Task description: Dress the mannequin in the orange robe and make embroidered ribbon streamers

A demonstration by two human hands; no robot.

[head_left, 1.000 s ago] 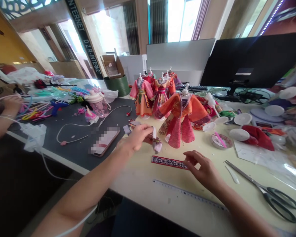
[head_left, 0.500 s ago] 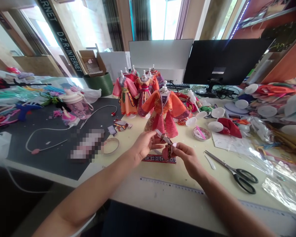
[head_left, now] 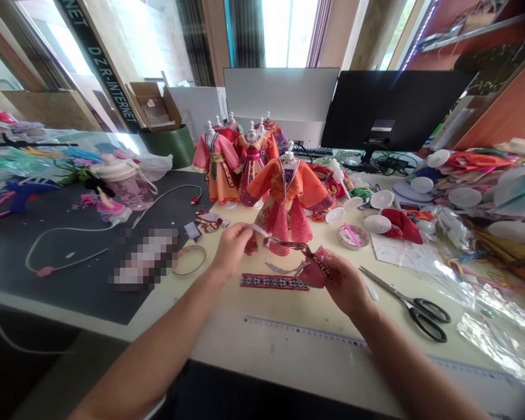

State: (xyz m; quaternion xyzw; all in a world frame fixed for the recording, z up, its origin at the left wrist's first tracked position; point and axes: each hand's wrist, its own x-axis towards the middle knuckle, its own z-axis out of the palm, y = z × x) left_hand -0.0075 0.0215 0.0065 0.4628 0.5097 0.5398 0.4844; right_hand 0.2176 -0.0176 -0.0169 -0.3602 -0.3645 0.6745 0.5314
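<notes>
Between my two hands a narrow strip is stretched, whitish at one end and dark patterned at the other. My left hand [head_left: 234, 248] pinches the whitish end of the strip [head_left: 269, 238]. My right hand [head_left: 345, 283] is closed on a pink fabric piece [head_left: 314, 273] with dark patterned trim. Below them a red, black and white patterned ribbon [head_left: 273, 282] lies flat on the table. Just behind the hands stands a small dress form in an orange and pink robe [head_left: 289, 186].
Black-handled scissors [head_left: 420, 309] lie at the right, and a long ruler [head_left: 304, 331] near the front edge. A tape roll [head_left: 189, 259] sits at the left. More dressed forms [head_left: 219, 163] and monitors [head_left: 282, 96] stand behind; fabric and plastic [head_left: 499, 291] lie right.
My hands have moved apart, left hand leftward and right hand rightward, drawing the strip out between them. The patterned ribbon shows more fully. The view has shifted slightly.
</notes>
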